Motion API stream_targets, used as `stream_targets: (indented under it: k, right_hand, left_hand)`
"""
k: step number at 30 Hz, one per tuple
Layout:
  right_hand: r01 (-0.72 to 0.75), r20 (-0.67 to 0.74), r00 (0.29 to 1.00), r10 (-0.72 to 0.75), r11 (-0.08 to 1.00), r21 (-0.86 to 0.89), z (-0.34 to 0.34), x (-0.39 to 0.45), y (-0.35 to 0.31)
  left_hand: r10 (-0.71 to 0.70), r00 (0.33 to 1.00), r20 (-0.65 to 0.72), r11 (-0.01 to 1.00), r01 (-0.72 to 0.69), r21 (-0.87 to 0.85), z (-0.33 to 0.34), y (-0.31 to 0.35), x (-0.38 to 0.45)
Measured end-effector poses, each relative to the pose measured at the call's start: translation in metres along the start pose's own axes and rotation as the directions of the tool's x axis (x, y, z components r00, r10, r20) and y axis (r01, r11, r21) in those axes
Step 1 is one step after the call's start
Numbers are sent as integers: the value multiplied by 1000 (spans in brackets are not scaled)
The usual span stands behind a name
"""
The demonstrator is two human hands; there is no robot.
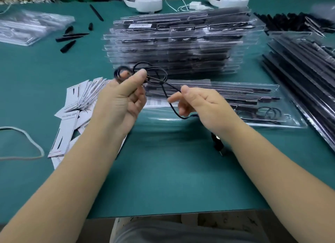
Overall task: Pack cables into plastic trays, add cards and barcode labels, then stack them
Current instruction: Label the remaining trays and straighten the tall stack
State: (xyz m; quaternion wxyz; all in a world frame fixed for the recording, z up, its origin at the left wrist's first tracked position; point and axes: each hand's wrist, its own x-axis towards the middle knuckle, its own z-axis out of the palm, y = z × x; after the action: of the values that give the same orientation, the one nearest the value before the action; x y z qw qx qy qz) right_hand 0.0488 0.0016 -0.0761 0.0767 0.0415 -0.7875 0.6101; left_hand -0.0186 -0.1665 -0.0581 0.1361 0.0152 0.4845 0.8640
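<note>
Both hands hold a thin black cable over the green table mat

The left hand [125,96] pinches the looped coils of the thin black cable [157,79] between thumb and curled fingers, raised in front of the tall stack of clear plastic trays [174,43]. The right hand [197,105] pinches the cable's trailing length, whose end hangs toward the green table mat [163,170]. One open clear plastic tray [235,105] lies just behind the hands; white printed cards [78,101] lie fanned at left
</note>
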Motion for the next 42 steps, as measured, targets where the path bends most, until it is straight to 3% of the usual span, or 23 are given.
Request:
stream_targets:
  k: [2,4,7,10,12,14,16,17,18,19,21,22,23,25,29,34,37,39,42]
  right_hand:
    - [-37,-19,999,39,995,97,0,1,3]
    - [-41,-96,994,52,993,110,0,4,6]
    - [-43,-69,997,45,999,25,-1,6,6]
    - [-13,60,998,14,1000,-15,-2,4,5]
    - [-15,54,998,11,996,87,-4,5,5]
    - [-65,17,998,63,970,234,-8,8,6]
    - [-99,-34,993,115,945,312,-9,11,8]
    - [-103,-60,990,128,942,319,-9,11,10]
    - [-101,-78,988,131,945,311,-8,12,11]
    - [-94,-86,988,125,950,297,-7,13,11]
    - [-75,-88,991,104,957,279,-4,12,11]
    - [-66,-95,991,96,958,279,-3,12,11]
    - [-57,-109,990,91,958,282,-3,12,11]
    - [-47,-133,987,88,957,286,-3,11,11]
    - [-46,-85,994,63,982,183,-1,9,9]
    - [-3,-62,998,14,984,176,1,7,10]
    - [10,-97,995,11,976,217,0,7,11]
    - [23,-125,992,9,968,250,0,7,10]
    - [2,-191,978,78,922,387,-5,9,10]
  left_hand:
    - [-37,999,0,994,37,-105,2,-3,1]
    - [-22,996,91,995,30,-94,4,-6,3]
    - [38,980,193,976,-78,205,10,-7,7]
    - [42,967,252,851,-167,498,16,5,12]
    - [-10,955,296,659,-216,720,16,18,16]
    - [-108,940,323,331,-273,904,16,31,18]
    - [-323,892,315,39,-320,947,18,37,17]
    - [-419,855,307,-4,-339,941,20,35,15]
    - [-470,817,335,49,-355,934,23,30,12]
    - [-456,793,403,196,-352,915,25,23,10]
    - [-240,830,504,576,-296,762,30,4,7]
    - [-105,872,478,696,-279,661,32,-3,8]
    - [-1,906,423,750,-279,600,33,-9,10]
    - [114,950,290,785,-265,560,33,-18,15]
    - [180,978,110,762,-209,613,29,-27,22]
    - [132,974,182,659,-224,718,40,-42,15]
    - [-33,959,281,728,-169,665,40,-39,11]
    - [7,944,329,733,-228,641,37,-39,9]
    - [104,927,360,617,-344,708,35,-44,7]
